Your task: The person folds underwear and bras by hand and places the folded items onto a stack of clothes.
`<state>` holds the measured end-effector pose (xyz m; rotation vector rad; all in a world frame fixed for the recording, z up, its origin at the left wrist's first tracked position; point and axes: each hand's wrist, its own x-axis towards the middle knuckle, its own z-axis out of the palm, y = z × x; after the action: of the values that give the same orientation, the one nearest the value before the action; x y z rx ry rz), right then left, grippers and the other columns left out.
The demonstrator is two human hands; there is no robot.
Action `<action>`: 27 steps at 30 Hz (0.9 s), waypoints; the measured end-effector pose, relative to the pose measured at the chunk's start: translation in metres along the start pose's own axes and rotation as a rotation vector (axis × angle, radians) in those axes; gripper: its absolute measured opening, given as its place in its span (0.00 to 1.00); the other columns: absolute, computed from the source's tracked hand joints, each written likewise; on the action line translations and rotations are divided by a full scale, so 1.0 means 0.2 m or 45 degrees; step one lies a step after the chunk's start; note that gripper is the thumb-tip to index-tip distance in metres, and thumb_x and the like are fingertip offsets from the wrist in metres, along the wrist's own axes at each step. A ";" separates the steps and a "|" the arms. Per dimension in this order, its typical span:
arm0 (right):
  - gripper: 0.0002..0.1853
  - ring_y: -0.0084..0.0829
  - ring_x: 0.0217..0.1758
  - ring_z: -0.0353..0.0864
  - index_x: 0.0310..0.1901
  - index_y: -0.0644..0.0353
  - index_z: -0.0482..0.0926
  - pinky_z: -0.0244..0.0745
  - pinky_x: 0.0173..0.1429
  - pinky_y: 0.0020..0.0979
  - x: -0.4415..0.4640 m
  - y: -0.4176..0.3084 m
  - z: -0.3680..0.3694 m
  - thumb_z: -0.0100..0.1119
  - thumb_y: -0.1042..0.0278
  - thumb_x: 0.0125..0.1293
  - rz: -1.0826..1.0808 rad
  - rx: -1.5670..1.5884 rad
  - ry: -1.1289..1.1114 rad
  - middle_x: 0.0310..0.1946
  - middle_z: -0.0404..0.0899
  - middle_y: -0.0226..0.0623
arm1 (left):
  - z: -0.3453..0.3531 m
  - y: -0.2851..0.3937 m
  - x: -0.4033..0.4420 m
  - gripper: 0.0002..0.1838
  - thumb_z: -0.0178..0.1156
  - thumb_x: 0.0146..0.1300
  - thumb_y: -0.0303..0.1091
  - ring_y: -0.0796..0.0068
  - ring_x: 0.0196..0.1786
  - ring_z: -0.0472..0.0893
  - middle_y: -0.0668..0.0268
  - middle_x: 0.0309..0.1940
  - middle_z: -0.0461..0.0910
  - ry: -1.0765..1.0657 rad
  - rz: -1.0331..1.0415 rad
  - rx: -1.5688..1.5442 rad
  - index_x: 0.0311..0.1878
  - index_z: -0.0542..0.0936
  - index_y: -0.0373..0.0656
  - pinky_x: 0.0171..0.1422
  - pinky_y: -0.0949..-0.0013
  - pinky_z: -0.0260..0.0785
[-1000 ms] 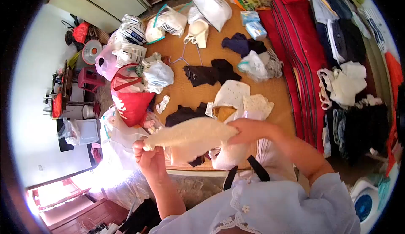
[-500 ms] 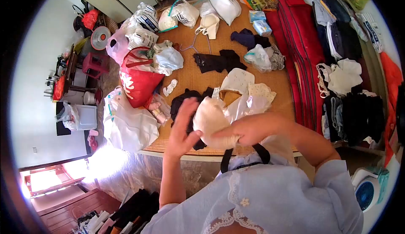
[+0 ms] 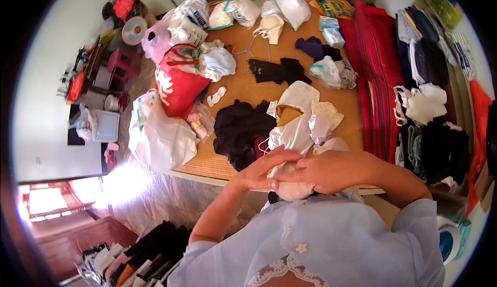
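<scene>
Both my hands are close to my chest at the mat's near edge, around a small cream cloth [image 3: 296,190] bunched beneath them. My left hand [image 3: 266,170] lies against its left side with the fingers pointing right. From the right, my right hand [image 3: 322,172] wraps over the cloth, and the fingers of both hands meet. Just beyond are white garments [image 3: 294,134] and a spotted cream piece [image 3: 325,119]. Dark clothing [image 3: 240,131] lies crumpled to their left.
On the woven mat [image 3: 243,87] are a red bag [image 3: 181,82], a white plastic bag [image 3: 168,142], a black garment [image 3: 277,71] and a hanger. A long red quilted bundle [image 3: 375,74] and piled clothes [image 3: 427,54] line the right side.
The cream cloth, stretched out between my hands at first, is now gathered into a small bunch. Both hands have come together and moved nearer my chest.
</scene>
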<state>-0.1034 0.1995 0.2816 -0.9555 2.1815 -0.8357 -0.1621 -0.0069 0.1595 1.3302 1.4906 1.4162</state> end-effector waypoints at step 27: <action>0.07 0.41 0.37 0.78 0.34 0.59 0.77 0.70 0.38 0.38 0.18 0.42 -0.20 0.52 0.68 0.55 0.462 -0.718 0.790 0.26 0.76 0.47 | -0.37 0.22 0.10 0.25 0.64 0.50 0.37 0.71 0.41 0.78 0.63 0.41 0.78 0.354 -0.845 -0.857 0.50 0.72 0.35 0.50 0.68 0.70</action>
<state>-0.1854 0.2282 0.2341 -0.5326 3.1088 -0.3614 -0.2281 -0.0130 0.2198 0.2013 1.2647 1.4707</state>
